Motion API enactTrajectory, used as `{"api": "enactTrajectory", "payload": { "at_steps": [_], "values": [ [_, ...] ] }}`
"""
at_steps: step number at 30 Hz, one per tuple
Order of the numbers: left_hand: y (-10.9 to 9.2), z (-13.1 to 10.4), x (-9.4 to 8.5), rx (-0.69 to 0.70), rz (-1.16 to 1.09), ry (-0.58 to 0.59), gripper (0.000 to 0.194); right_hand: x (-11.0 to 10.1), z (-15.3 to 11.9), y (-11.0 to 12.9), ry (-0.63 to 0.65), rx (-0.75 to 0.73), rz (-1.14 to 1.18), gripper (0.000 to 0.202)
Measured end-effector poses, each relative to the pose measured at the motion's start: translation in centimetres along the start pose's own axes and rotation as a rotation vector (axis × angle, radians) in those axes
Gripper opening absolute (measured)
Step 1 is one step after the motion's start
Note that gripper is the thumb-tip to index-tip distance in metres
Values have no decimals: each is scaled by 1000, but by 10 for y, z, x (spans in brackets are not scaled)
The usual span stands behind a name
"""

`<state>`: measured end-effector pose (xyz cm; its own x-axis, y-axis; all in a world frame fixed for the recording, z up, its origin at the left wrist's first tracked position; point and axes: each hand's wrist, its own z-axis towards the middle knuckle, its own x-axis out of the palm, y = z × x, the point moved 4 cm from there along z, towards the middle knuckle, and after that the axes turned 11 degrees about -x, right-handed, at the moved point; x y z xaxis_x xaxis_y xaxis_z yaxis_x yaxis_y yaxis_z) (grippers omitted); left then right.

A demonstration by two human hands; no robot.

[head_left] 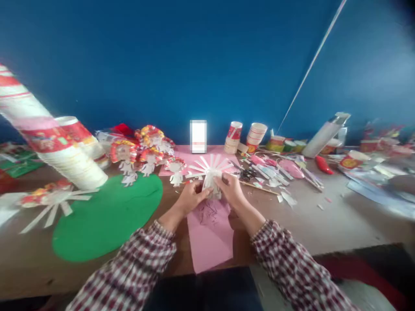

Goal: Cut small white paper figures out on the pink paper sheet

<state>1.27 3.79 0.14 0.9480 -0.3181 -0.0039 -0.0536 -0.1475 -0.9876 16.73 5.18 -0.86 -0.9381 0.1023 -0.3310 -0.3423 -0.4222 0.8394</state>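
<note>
Left hand (191, 196) and right hand (231, 189) both grip white strip-fringed paper piece (212, 178), strips fanned upward, held above pink sheet (210, 248). Green sheet (106, 224) to the left, paper figures (149, 163) at its far edge, tall cup stack (61, 144) leaning beside. Just right: paper scraps (275, 178), wooden stick (259, 188), a dark item (249, 173), probably scissors, too blurry to confirm. Two shorter cup stacks (233, 139) behind, near blue wall (207, 60).

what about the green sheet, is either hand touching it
No, the left hand and right hand both hold the white paper cutout, while the green sheet lies apart to their left.
</note>
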Motion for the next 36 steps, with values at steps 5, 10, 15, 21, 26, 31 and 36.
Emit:
{"api": "enactTrajectory", "payload": {
  "at_steps": [5, 10, 15, 21, 26, 31, 36],
  "values": [
    [8, 2, -10, 3, -51, -130, 35, 3, -5, 1, 27, 14, -21, 35],
    [10, 2, -11, -11, -69, -147, 36, 4, -6, 6, 17, 19, -39, 33],
    [10, 2, -8, -38, -121, -87, 49, 6, -7, 12, 22, 43, 22, 31],
    [11, 4, -11, -56, -150, -117, 45, 10, -4, 15, 87, 67, 294, 33],
    [14, 5, -14, -54, -166, -167, 43, 12, -4, 17, 114, 98, 404, 33],
    [16, 6, -16, -47, -138, -204, 47, 14, -5, 14, 109, 98, 426, 26],
    [21, 8, -16, -33, -96, -184, 47, 16, -5, 10, 132, 108, 362, 21]
  ]
}}
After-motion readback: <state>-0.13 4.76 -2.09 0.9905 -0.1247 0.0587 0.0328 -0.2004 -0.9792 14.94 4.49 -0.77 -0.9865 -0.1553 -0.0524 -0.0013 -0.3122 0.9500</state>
